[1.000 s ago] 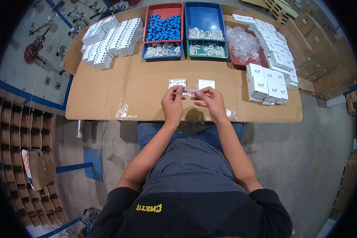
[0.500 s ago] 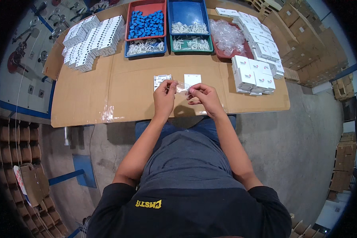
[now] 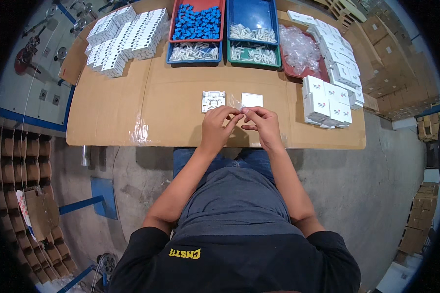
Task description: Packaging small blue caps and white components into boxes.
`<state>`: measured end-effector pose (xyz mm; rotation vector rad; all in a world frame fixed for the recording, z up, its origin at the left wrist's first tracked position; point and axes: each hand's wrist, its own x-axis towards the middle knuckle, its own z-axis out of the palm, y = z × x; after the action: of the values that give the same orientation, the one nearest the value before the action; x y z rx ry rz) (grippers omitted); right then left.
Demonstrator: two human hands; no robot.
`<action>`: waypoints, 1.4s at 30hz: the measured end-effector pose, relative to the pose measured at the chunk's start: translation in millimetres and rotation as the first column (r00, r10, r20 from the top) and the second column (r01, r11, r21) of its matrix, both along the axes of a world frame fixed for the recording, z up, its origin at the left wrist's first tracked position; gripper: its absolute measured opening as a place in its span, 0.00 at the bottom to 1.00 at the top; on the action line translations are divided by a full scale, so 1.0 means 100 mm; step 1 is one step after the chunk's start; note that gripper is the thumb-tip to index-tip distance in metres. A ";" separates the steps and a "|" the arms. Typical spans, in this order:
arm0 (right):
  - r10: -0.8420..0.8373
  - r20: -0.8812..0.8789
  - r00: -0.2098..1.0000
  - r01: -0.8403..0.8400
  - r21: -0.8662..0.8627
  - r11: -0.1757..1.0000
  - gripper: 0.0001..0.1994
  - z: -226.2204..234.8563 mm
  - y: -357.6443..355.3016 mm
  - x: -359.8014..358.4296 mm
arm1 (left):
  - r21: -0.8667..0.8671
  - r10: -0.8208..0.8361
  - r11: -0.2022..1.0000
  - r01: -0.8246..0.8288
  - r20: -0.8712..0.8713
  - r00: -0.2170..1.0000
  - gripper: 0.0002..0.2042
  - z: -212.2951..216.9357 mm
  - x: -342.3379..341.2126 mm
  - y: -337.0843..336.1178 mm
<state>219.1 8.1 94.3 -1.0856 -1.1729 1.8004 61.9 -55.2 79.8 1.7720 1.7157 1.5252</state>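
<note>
A small clear plastic bag (image 3: 235, 102) is pinched between my two hands, above the near middle of the cardboard-covered table. My left hand (image 3: 219, 128) grips it with thumb and fingertips, and my right hand (image 3: 265, 126) pinches it from the other side; the fingertips nearly meet. What the bag may hold is too small to make out. Just beyond my left hand lies a square white fitting (image 3: 213, 100) with its inner parts facing up. A plain white square plate (image 3: 252, 99) rests to its right, beyond my right hand.
Along the far side stand a red tray (image 3: 171, 31) of blue pieces, blue (image 3: 168, 54) and green (image 3: 279, 57) trays of white pieces, and a red tray (image 3: 298, 74) of clear bags. Stacks of white fittings (image 3: 127, 44) are at left, white boxes (image 3: 327, 103) at right.
My hands have come closer together, and the bag that was stretched between them is now mostly behind my fingertips. The whole view has shifted slightly, moving the table rightward in the picture.
</note>
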 end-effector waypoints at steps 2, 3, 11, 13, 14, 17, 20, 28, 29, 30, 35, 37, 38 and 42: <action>0.022 0.014 1.000 -0.022 -0.010 1.000 0.08 -0.07 0.04 -0.03 | -0.045 0.046 0.998 -0.043 0.056 0.997 0.07 -0.06 -0.02 0.02; 0.019 0.012 1.000 -0.019 -0.018 1.000 0.08 -0.12 0.05 -0.04 | -0.061 0.050 0.997 -0.047 0.054 0.997 0.07 -0.08 -0.04 0.02; 0.027 0.061 0.998 -0.029 0.034 0.999 0.08 -0.39 0.11 -0.12 | -0.016 0.112 0.994 -0.112 -0.020 0.994 0.05 -0.28 -0.09 0.08; -0.053 0.159 0.986 0.025 0.175 0.984 0.08 -0.39 0.08 -0.14 | -0.082 0.129 0.989 -0.119 0.118 0.985 0.04 -0.24 -0.03 0.10; -0.057 0.163 0.985 0.029 0.170 0.985 0.08 -0.38 0.08 -0.14 | -0.142 0.156 0.982 -0.123 0.252 0.955 0.04 -0.22 0.00 0.10; -0.199 0.372 0.907 -0.069 0.596 0.800 0.07 -0.33 0.07 -0.17 | -0.167 0.161 0.981 -0.096 0.435 0.886 0.04 -0.24 0.14 0.10; -0.296 0.299 0.907 0.015 0.680 0.733 0.07 -0.33 0.07 -0.22 | -0.184 0.116 0.983 -0.022 0.518 0.847 0.05 -0.27 0.24 0.08; -0.191 0.075 0.979 0.131 0.486 0.864 0.05 -0.38 0.13 -0.20 | -0.306 0.173 0.931 0.199 0.850 0.497 0.13 -0.41 0.20 0.07; -0.187 0.077 0.979 0.128 0.484 0.866 0.05 -0.40 0.14 -0.18 | -0.343 0.246 0.916 0.209 0.890 0.384 0.16 -0.37 0.19 0.09; -0.101 0.094 0.990 0.040 0.503 0.864 0.05 -0.43 0.16 -0.15 | -0.345 0.250 0.916 0.205 0.890 0.382 0.16 -0.35 0.16 0.10; 0.034 0.007 0.999 -0.034 0.417 0.908 0.09 -0.44 0.11 -0.18 | -0.317 0.240 0.914 0.253 0.925 0.293 0.19 -0.34 0.02 0.13; 0.027 -0.002 1.000 -0.025 0.292 0.956 0.12 -0.43 0.11 -0.19 | -0.301 0.220 0.932 0.201 0.911 0.349 0.17 -0.39 0.01 0.11; 0.026 -0.002 1.000 -0.024 0.292 0.956 0.12 -0.44 0.12 -0.19 | -0.281 0.201 0.948 0.150 0.892 0.404 0.15 -0.40 0.00 0.11; 0.066 -0.008 0.998 -0.066 -0.049 0.997 0.10 -0.40 0.16 -0.12 | -0.213 0.144 0.971 0.112 0.886 0.442 0.12 -0.37 0.02 0.12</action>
<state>206.7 24.5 53.9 -1.0793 -1.1783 1.8912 63.8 -42.8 42.4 0.5215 1.2167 1.6823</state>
